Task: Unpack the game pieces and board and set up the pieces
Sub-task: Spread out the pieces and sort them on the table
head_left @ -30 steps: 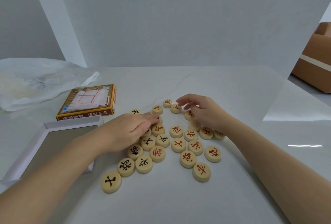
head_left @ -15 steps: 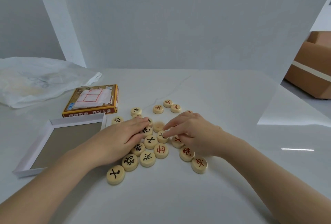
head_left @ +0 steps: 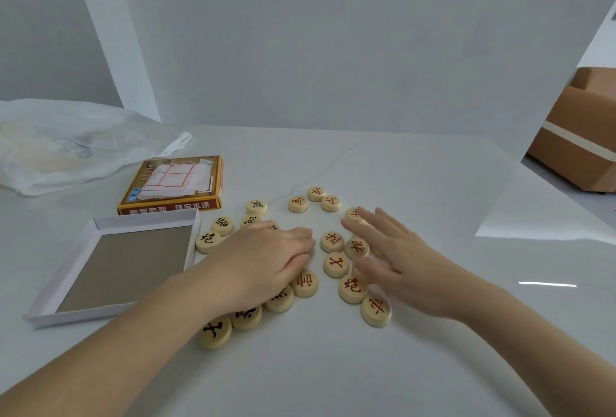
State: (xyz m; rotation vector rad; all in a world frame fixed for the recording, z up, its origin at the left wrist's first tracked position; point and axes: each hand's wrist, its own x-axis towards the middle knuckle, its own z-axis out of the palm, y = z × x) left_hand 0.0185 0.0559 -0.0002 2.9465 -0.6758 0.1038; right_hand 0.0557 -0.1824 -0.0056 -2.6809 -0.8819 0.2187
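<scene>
White glossy table against pale walls, w/ round wooden game pieces scattered flat across its middle, face up. Black-lettered ones lie mostly on the left side, e.g. nearest one; red-lettered ones on the right, e.g., plus three red in a small cluster at the far edge. Left hand lies palm down on the black group, fingers straight and together, gripping nothing. Right hand is palm down over the red group, fingers spread wide and blurred, holding nothing; whether it touches the pieces under it, can't tell. Hands are close but apart. Left of the pieces sits a shallow white box tray, and just behind it the orange game box w/ a folded white board sheet w/ red lines on top. Crumpled plastic bag far left; cardboard carton off the table at right
</scene>
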